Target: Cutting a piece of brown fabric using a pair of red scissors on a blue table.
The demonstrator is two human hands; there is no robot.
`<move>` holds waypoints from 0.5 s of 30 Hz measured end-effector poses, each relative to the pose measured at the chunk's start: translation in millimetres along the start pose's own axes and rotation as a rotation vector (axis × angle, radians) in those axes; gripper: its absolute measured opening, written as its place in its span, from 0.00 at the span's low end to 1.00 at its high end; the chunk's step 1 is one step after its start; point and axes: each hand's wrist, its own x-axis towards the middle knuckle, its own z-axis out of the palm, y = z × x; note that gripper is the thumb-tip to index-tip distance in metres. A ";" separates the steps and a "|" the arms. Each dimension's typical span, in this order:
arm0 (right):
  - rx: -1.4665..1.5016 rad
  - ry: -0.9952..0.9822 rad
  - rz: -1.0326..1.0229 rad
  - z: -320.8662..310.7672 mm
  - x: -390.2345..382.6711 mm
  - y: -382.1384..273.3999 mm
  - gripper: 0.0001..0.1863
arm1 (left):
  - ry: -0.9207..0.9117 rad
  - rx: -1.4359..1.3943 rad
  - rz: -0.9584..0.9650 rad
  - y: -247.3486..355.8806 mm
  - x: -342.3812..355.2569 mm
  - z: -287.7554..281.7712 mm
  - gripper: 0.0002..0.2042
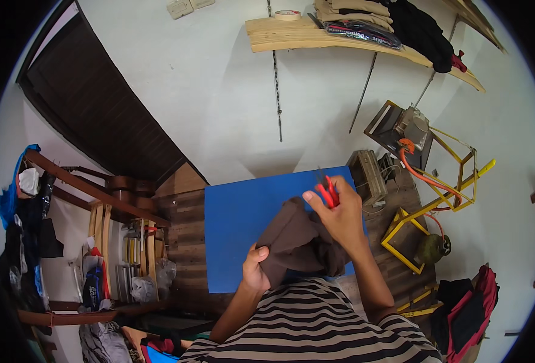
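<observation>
A dark brown piece of cloth [291, 239], creased and folded, hangs in front of my striped shirt above a blue table [234, 221]. My left hand [256, 269] grips its left edge, thumb on top. Higher up and to the right, my right hand [342, 212] is closed around red-handled scissors [328, 192]. Their dark, thin blades point up and away from me, apart from the cloth. The cloth's right part reaches under my right wrist, and its lower folds lie in shadow.
Beyond the table, a wooden shelf [291, 37] carries a tape roll [287, 15] and folded clothes. Right of the table stand a wooden box [368, 175] and a yellow metal frame [461, 181]. A wooden rack [98, 187] with clothes stands left, near a dark door [92, 97].
</observation>
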 end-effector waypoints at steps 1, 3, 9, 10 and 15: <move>-0.003 -0.008 0.001 -1.8 -3.3 -2.6 0.15 | 0.013 -0.021 0.016 -1.0 1.8 4.0 0.33; 0.067 -0.087 -0.050 -3.7 -15.4 -8.5 0.15 | 0.030 -0.045 0.034 -0.5 5.1 9.2 0.33; 0.013 -0.053 -0.156 11.9 -39.6 -10.4 0.11 | 0.001 -0.090 0.030 -0.1 7.6 7.1 0.32; -0.022 -0.039 -0.182 13.8 -39.6 -8.4 0.12 | 0.002 -0.081 0.030 -0.2 7.8 6.1 0.32; -0.086 -0.051 -0.179 15.2 -40.8 -4.7 0.13 | 0.014 -0.038 0.033 1.0 8.2 4.7 0.31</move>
